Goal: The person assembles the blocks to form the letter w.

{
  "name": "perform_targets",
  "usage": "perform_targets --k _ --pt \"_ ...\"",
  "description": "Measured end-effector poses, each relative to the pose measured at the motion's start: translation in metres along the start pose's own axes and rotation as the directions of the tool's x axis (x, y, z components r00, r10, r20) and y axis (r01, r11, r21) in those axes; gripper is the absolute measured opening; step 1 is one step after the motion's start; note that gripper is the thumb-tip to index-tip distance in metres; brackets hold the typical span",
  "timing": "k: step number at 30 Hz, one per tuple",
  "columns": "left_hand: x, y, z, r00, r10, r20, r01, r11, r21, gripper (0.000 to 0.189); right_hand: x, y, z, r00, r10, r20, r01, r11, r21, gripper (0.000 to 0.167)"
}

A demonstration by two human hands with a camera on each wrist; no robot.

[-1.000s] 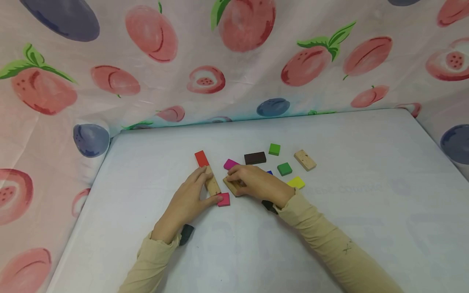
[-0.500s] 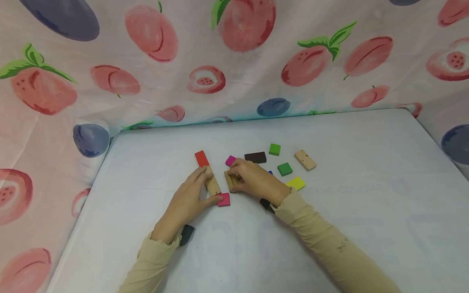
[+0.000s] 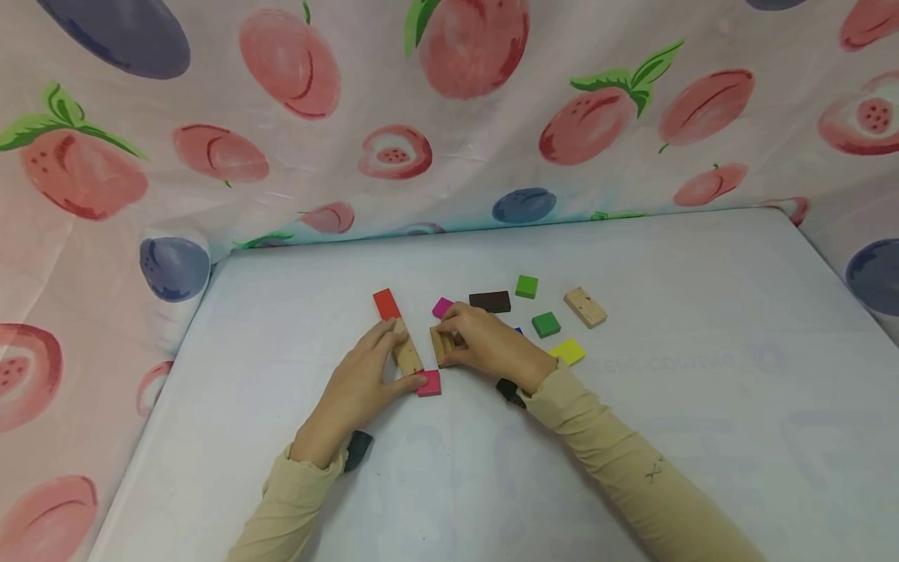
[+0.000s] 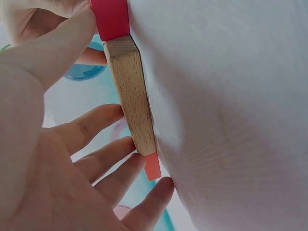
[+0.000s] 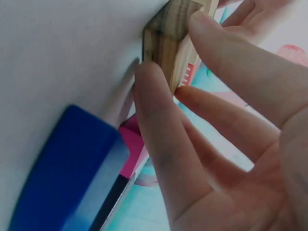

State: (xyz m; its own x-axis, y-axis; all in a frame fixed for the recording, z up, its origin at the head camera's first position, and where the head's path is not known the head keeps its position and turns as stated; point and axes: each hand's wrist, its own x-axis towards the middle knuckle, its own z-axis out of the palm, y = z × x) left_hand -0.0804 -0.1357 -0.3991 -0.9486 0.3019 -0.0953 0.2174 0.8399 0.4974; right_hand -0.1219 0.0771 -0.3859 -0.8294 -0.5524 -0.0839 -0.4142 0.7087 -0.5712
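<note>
In the head view a red block [image 3: 385,304], a plain wooden block [image 3: 407,357] and a pink block [image 3: 430,382] lie end to end in a slanting row. My left hand [image 3: 354,382] rests along this row, thumb on the pink block and fingertips against the side of the wooden one; the left wrist view shows those fingers [image 4: 103,161] spread and fairly straight. Just right of the row, my right hand [image 3: 488,343] pinches a second wooden block [image 3: 438,347] between thumb and fingers. A gap separates it from the row. Part of this block is hidden by the hand.
Beyond the right hand lie a magenta block [image 3: 442,307] and a dark brown block [image 3: 489,301]. Farther right are light green [image 3: 526,286], green [image 3: 545,324], yellow [image 3: 570,351] and wooden [image 3: 585,307] blocks. A blue block [image 5: 62,178] sits beside the right hand. Patterned cloth hangs behind the table.
My right hand has moved slightly away from me and turned its wooden block to point more straight ahead. The magenta block has shifted a little farther back. My left hand stays put.
</note>
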Motion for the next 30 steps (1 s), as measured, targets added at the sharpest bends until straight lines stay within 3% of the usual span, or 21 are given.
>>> perform_targets --k 11,19,30 --pt "0.0011 0.0001 0.0013 1.0 -0.003 -0.001 0.003 1.0 0.012 0.075 0.0014 -0.0014 0.0058 0.995 0.07 -0.068 -0.069 0.998 0.014 0.051" --pt "0.0008 0.0004 0.0008 1.0 -0.001 -0.005 0.001 1.0 0.012 0.075 0.0009 -0.0034 0.0054 0.993 0.096 -0.065 -0.095 0.995 0.02 0.052" --pt "0.0014 -0.001 0.0017 1.0 -0.007 -0.006 0.007 1.0 0.001 0.074 0.0025 -0.0032 0.0009 0.995 0.097 -0.032 -0.094 0.991 0.093 0.039"
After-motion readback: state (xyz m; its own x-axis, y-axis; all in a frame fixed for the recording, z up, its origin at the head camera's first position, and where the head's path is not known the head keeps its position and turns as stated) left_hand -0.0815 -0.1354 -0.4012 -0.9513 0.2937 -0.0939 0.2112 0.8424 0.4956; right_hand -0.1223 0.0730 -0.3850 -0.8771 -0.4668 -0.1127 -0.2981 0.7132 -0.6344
